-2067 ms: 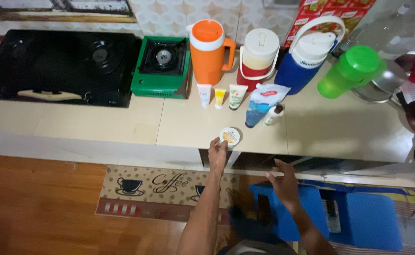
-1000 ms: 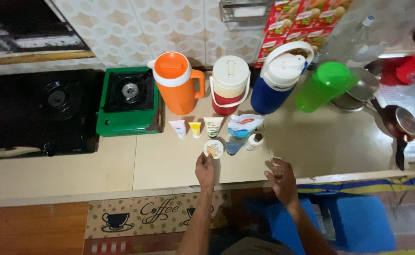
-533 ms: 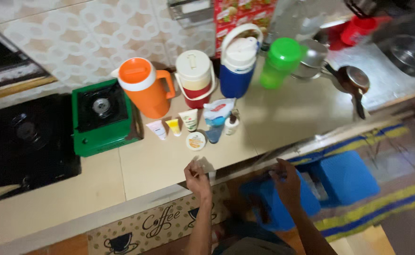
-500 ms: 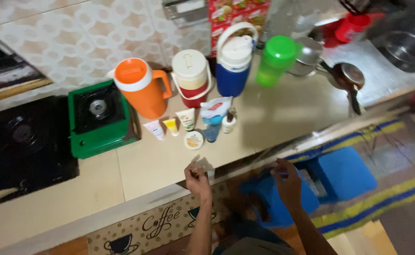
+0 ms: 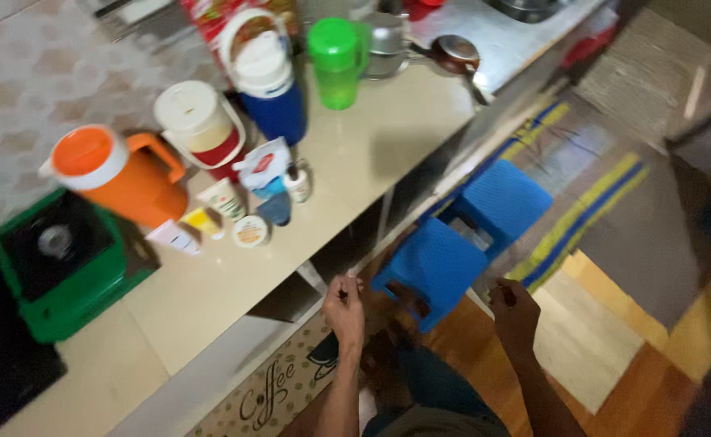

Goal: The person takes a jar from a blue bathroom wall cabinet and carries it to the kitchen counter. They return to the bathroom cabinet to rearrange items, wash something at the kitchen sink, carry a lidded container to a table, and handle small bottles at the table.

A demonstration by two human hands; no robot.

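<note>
My left hand (image 5: 345, 306) hovers just off the front edge of the beige counter (image 5: 210, 299), fingers pinched together; whether something small sits between them I cannot tell. My right hand (image 5: 513, 311) is further right over the floor, fingers curled, with nothing visible in it. The nearest countertop item is a small round white jar (image 5: 250, 231). Around it stand a few small tubes (image 5: 226, 198), a blue pouch (image 5: 268, 174) and a small bottle (image 5: 297, 184).
Behind these stand an orange jug (image 5: 117, 174), a white and red jug (image 5: 198, 121), a blue cooler jug (image 5: 270, 85) and a green container (image 5: 335, 53). A green single-burner stove (image 5: 56, 267) sits left. Two blue stools (image 5: 440, 267) stand under the counter, beside a printed mat (image 5: 266, 388) and a striped rug (image 5: 582, 202).
My left hand has let go of the round jar and drawn back off the counter. The view has swung right and tilted, and both hands now hang below the counter edge.
</note>
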